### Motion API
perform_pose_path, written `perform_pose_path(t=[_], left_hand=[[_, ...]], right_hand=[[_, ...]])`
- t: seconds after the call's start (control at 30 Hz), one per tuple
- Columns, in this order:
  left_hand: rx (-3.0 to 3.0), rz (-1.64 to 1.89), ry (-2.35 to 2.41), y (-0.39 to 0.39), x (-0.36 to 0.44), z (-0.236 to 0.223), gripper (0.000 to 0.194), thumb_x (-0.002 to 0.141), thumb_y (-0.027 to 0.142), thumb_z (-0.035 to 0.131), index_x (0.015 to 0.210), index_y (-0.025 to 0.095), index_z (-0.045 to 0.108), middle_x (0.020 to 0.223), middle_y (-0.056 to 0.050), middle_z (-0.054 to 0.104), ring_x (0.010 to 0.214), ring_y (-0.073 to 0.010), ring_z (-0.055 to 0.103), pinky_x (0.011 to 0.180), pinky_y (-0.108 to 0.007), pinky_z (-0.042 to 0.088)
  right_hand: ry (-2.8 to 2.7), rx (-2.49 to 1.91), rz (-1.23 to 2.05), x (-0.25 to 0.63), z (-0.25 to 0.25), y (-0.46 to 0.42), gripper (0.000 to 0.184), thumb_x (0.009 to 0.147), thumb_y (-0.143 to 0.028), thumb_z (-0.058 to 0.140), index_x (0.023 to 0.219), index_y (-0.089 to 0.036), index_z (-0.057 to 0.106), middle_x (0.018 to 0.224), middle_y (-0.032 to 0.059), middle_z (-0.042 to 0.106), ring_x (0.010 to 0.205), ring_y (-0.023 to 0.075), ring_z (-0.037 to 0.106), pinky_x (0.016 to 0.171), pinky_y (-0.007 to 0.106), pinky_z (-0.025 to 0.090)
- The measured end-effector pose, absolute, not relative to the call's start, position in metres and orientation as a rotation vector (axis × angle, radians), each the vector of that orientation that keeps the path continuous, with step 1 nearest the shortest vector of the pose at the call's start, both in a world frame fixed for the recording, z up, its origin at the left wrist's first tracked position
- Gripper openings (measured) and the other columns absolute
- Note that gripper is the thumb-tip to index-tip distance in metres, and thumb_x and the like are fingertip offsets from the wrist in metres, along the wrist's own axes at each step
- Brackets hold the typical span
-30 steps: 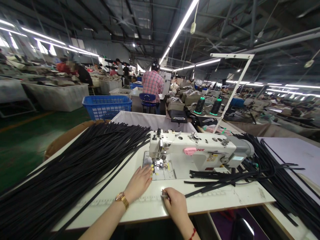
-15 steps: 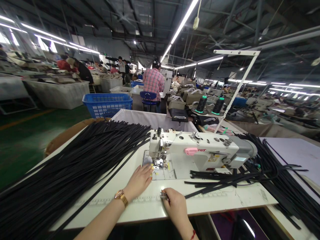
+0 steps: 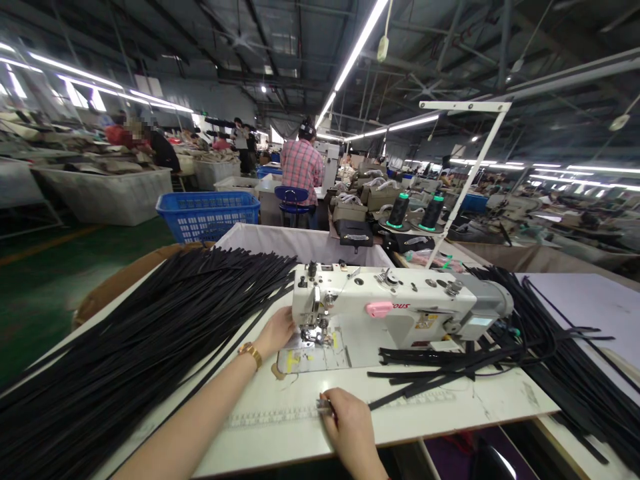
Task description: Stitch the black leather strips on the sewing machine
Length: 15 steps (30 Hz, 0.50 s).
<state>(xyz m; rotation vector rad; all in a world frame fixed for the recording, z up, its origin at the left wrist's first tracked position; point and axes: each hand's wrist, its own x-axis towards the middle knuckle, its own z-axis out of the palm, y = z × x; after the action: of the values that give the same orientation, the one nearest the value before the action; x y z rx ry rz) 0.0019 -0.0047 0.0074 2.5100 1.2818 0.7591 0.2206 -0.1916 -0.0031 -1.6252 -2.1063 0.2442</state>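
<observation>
While the left hand (image 3: 277, 330) rests open against the sewing machine (image 3: 390, 310) by its needle, mid-table, the right hand (image 3: 350, 423) pinches a small metal tool (image 3: 323, 404) at the table's near edge; fingers so near the needle risk a prick
</observation>
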Motion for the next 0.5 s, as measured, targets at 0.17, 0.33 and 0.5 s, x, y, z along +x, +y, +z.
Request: perform_pose_path(t=[0.17,0.33,0.5], left_hand=[[2.588,0.651,1.054,0.017,0.012,0.028,0.030,0.089,0.022,0.048,0.112,0.021,0.066,0.115,-0.005,0.068,0.113,-0.0239,0.057,0.104,-0.037,0.042],[2.620,0.608,0.988,0.012,0.007,0.040,0.034,0.091,0.032,0.048,0.121,0.023,0.063,0.125,-0.004,0.063,0.120,-0.0253,0.052,0.105,-0.039,0.037],[2.735,0.612,0.994,0.014,0.005,0.040,0.036,0.090,0.031,0.052,0.125,0.028,0.061,0.137,-0.002,0.055,0.125,-0.0252,0.047,0.110,-0.038,0.029]], right_hand=[[-2.076,-1.580,0.217,0.222,-0.014,-0.189,0.015,0.081,-0.013,0.046,0.084,-0.023,0.058,0.076,0.0000,0.065,0.068,0.0156,0.061,0.061,0.026,0.032],[-2.084,-1.563,0.213,0.223,-0.018,-0.187,0.014,0.084,-0.017,0.044,0.083,-0.022,0.057,0.074,0.0003,0.065,0.066,0.0153,0.060,0.060,0.026,0.032],[-2.091,-1.591,0.195,0.223,-0.012,-0.188,0.013,0.083,-0.015,0.045,0.080,-0.022,0.056,0.072,-0.0007,0.064,0.064,0.0148,0.059,0.059,0.026,0.031]])
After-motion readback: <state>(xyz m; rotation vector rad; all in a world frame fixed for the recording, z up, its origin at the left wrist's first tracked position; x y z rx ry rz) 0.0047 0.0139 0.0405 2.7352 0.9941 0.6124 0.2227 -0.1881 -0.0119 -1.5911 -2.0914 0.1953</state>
